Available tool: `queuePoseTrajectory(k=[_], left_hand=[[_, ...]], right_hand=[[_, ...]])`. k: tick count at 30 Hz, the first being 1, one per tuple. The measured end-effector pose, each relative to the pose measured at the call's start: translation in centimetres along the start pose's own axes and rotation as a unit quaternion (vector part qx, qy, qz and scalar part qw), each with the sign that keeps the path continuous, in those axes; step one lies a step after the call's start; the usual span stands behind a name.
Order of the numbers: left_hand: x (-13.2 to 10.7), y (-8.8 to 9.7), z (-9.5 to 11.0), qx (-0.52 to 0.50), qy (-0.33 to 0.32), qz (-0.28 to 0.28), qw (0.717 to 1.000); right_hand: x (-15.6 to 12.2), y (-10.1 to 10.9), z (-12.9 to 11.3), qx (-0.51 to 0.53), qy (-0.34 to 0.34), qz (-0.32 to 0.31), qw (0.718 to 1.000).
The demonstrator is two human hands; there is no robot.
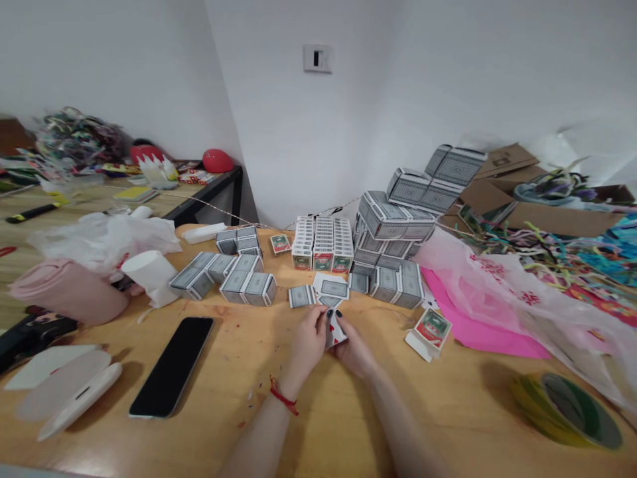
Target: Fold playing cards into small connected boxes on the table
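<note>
Near the middle of the table, my left hand (307,340) and my right hand (354,350) are closed together on a few playing cards (336,332), face up with red hearts showing. How many cards are between my fingers I cannot tell. Just beyond my fingertips lie loose playing cards (332,288) with grey patterned backs. A small stack of grey-backed cards (301,296) sits to their left. To the right of my hands, a card box (434,328) with a green and red front lies with its white flap open.
Boxed card decks (322,244) stand in rows at the back. Grey-backed card blocks (395,216) pile high on the right; more blocks (247,279) sit left. A phone (172,366), a pink roll (70,292), yellow tape (567,408) and pink plastic (478,279) lie around.
</note>
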State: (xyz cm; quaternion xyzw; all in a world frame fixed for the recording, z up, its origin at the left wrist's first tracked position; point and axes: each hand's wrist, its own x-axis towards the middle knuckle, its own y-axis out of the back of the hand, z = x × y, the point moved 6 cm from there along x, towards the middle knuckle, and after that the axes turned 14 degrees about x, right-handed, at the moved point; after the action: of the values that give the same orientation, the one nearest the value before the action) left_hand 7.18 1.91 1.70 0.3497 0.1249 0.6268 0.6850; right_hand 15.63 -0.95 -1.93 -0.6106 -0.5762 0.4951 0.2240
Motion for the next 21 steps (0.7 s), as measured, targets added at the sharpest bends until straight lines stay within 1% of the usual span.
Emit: queuePoseTrajectory(k=[3,7,11,18,21], left_hand=[[0.0,0.0,0.3,0.008,-0.004,0.001,1.0],[-0.1,0.4,0.6,0.018,0.004,0.014,1.0],[-0.2,0.3,0.5,0.022,0.001,0.007,1.0],[-0.3,-0.4,0.6,0.027,-0.022,-0.011,0.999],[-0.3,-0.1,0.6,0.017,-0.016,-0.001,1.0]], right_hand=[[0.1,0.2,-0.1,0.002,0.009,0.011,1.0],[0.1,0.0,-0.2,-0.03,0.015,-0.004,0.999],[-0.1,0.0,-0.2,-0.053,0.001,0.006,0.999],[-0.2,-0.1,-0.6,0.002,0.005,0.022,1.0],[-0.1,-0.2,-1.1,-0.002,0.016,0.026,1.0]])
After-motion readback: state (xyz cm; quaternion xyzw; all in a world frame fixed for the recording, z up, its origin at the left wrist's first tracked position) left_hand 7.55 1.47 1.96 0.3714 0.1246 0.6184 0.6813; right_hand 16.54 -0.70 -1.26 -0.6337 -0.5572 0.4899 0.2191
